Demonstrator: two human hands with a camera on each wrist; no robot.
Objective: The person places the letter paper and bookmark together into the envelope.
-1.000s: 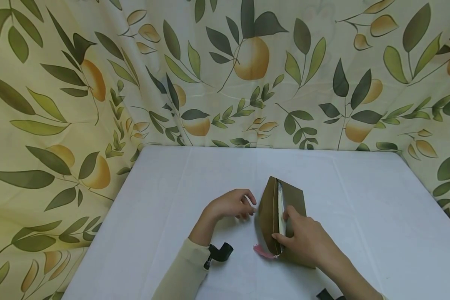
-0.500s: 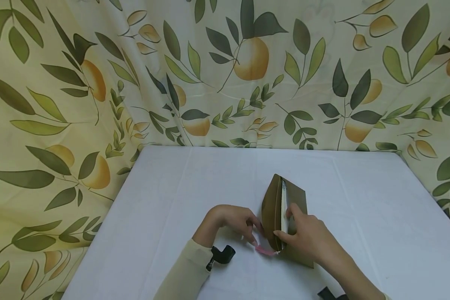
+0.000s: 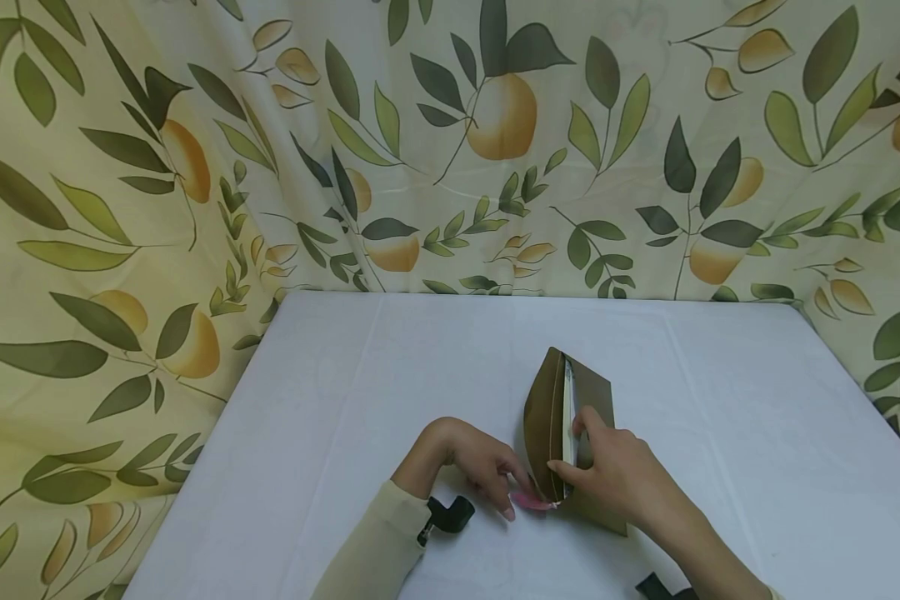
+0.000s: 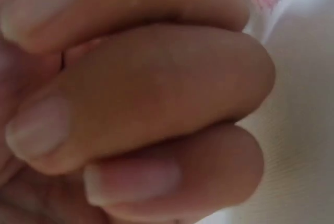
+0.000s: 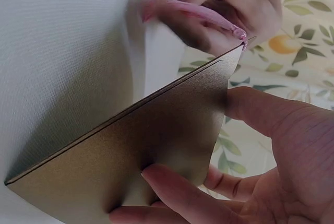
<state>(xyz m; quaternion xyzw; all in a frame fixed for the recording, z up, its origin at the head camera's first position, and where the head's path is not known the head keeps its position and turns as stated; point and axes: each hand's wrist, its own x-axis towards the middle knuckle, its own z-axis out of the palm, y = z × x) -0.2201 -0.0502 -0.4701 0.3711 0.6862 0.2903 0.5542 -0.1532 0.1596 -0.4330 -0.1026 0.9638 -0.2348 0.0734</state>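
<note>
A gold-brown, folder-like cover (image 3: 542, 417) stands on the table, partly spread, with a pale insert (image 3: 568, 400) between its panels. My right hand (image 3: 622, 467) grips its near part, thumb on one side and fingers on the other. From the cover's near lower corner hangs a pink tassel (image 3: 531, 502), blurred at its loose end in the right wrist view. Beside the tassel is my left hand (image 3: 480, 467), its thumb apart from the fingers. Curled fingers (image 4: 167, 83) fill the left wrist view, with nothing seen held in them. Whether they touch the tassel is unclear.
White cloth covers the table (image 3: 382, 358). A curtain (image 3: 435, 208) printed with leaves and orange fruit hangs behind it and along the left. Black wrist cameras are strapped near both hands, the left one (image 3: 450, 515) close above the table.
My left hand has come down and nearer to the tassel, and its thumb has moved away from the tassel's end. The cover shifted slightly right, still gripped by my right hand.
</note>
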